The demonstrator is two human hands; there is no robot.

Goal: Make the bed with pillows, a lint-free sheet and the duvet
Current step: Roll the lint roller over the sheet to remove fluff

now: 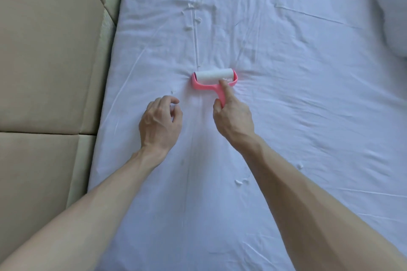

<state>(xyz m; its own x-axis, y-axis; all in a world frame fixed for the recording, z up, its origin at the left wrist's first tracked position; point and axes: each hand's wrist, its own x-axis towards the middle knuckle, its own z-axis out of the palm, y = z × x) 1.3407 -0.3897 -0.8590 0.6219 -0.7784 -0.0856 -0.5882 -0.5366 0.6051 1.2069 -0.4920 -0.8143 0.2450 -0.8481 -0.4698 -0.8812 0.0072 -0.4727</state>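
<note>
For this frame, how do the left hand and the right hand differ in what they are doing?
The right hand grips the pink lint roller by its handle; the left hand holds nothing. The right hand's index finger stretches toward the roll; the left hand's fingers curl loosely. Both are palm down over the white sheet.

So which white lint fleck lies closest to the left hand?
The tiny white fleck just beyond the left hand, left of the pink lint roller; others lie far off.
</note>
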